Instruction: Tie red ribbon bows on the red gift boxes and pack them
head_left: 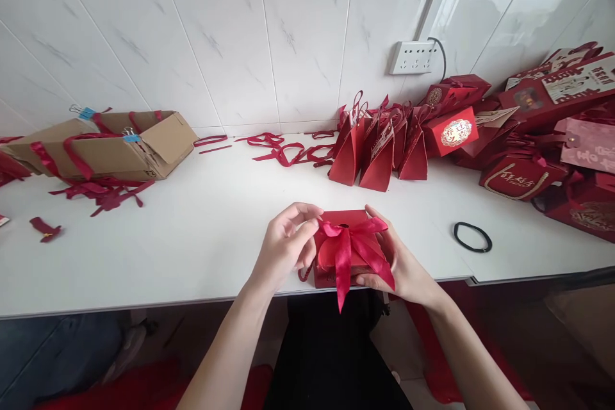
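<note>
A small red gift box [325, 274] sits at the table's front edge, straight in front of me. A shiny red ribbon bow [343, 262] is tied across its top, with two tails hanging down over the front. My left hand [289, 238] pinches the left loop of the bow between thumb and forefinger. Around the box's right side is my right hand [406, 269], its thumb at the front and its fingers at the back. A dark red twisted cord [304, 272] shows beside the box at lower left.
Behind the box stand several red pointed gift bags [377, 160]. More red boxes [521, 176] are piled at right, near a black hair tie [473, 237]. Loose ribbons [288, 152] lie along the wall. A cardboard box [113, 157] draped with ribbons is at left.
</note>
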Tool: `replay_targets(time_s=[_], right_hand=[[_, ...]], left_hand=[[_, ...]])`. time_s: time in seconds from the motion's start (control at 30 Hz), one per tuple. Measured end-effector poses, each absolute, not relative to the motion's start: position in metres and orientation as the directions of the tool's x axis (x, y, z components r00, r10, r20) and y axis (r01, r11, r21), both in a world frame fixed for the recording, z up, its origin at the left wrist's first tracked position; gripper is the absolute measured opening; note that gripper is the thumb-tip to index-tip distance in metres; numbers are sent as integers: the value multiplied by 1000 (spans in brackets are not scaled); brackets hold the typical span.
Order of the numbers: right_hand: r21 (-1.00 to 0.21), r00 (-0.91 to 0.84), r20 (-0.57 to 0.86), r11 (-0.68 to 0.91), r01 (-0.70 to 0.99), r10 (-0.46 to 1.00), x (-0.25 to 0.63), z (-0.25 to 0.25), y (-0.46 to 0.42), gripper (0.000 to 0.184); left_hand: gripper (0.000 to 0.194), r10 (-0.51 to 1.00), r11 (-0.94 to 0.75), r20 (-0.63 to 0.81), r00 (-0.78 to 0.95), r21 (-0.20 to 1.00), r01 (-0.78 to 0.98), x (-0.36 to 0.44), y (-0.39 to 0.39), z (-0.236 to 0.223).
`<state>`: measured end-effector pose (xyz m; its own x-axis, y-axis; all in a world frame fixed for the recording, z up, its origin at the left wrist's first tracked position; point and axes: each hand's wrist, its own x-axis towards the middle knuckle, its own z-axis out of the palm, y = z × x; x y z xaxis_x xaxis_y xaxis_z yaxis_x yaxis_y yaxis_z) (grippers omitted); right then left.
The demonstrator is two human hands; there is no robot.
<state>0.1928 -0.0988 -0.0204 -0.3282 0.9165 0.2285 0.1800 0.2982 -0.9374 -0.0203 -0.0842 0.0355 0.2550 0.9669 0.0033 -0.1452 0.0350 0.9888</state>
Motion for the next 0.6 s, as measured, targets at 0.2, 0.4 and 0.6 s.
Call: replay_targets(time_s=[0.2, 0.4, 0.6], right_hand=[[-940, -292, 214, 278, 199, 932, 192, -20, -105, 100], [-945, -296, 221, 279, 168, 929, 190, -22, -106, 98], [-941, -286, 246, 299, 157, 926, 191, -24, -109, 100]], left_hand=[[6, 922, 149, -56, 383, 965, -217, -16, -83, 50], [10, 866, 240, -116, 487, 950, -200, -16, -84, 55], [12, 846, 258, -99, 525, 936, -240, -18, -83, 52]])
